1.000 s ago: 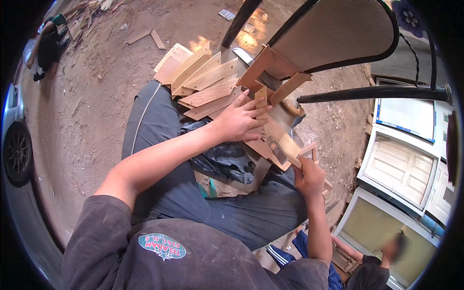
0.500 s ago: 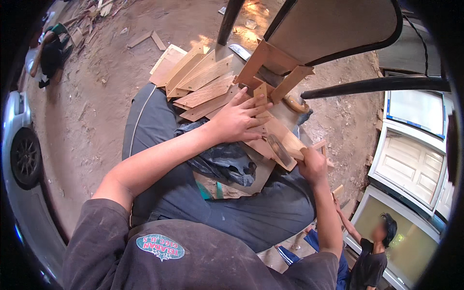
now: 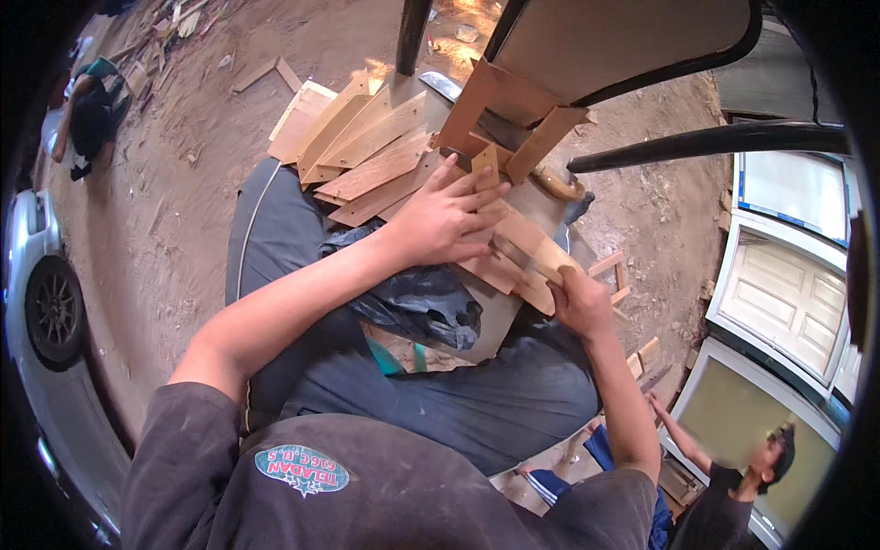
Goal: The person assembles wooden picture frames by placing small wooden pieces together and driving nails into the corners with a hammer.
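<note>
Outdoors on dirt ground [image 3: 183, 192], wood offcuts [image 3: 367, 151], car [image 3: 46, 302] nr.

A car wheel [image 3: 55, 310] sits at the left edge on bare dirt [image 3: 174, 211] strewn with wood scraps [image 3: 266, 73]. White panelled doors [image 3: 788, 293] lie at the right. A crouching person [image 3: 92, 115] is at top left, another person [image 3: 733, 486] at bottom right.
</note>
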Tool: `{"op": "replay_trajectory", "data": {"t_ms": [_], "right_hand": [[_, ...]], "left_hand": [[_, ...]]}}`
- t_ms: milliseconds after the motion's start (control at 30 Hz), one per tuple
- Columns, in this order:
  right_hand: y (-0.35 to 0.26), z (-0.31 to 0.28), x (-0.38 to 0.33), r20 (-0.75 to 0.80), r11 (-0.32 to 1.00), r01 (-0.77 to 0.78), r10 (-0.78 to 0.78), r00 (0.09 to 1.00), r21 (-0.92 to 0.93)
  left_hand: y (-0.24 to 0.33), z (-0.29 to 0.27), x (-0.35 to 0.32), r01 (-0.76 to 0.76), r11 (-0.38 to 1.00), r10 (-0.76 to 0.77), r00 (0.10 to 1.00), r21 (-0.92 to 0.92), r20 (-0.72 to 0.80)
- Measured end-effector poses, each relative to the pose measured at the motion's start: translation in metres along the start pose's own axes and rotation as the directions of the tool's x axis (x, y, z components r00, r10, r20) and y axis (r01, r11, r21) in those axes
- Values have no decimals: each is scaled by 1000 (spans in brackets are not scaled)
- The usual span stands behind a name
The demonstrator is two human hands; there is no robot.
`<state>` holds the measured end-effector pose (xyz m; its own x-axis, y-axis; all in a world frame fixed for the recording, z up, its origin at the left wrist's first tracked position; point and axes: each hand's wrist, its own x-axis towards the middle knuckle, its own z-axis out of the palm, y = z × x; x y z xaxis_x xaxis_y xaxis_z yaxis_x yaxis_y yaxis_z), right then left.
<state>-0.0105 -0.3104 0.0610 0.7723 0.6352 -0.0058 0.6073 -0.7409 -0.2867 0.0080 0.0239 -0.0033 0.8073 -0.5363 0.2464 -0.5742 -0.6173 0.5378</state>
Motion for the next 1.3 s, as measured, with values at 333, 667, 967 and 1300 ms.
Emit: {"op": "replay_trajectory", "data": {"t_ms": [333, 667, 967, 1300], "right_hand": [[-12, -7, 1, 19, 993, -116, 115, 993, 25], [-7, -7, -6, 44, 995, -92, 91, 995, 39], [-17, -7, -1, 117, 988, -142, 135, 984, 56], [-20, -18, 3, 30, 980, -172, 170, 985, 100]], "left_hand": [[0, -1, -2, 22, 1000, -22, 1000, -7, 12], [-3, 3, -1, -3, 1000, 3, 1000, 6, 4], [-3, 4, 0, -13, 999, 13, 1000, -51, 0], [-5, 3, 1, -29, 998, 29, 1000, -48, -12]]}}
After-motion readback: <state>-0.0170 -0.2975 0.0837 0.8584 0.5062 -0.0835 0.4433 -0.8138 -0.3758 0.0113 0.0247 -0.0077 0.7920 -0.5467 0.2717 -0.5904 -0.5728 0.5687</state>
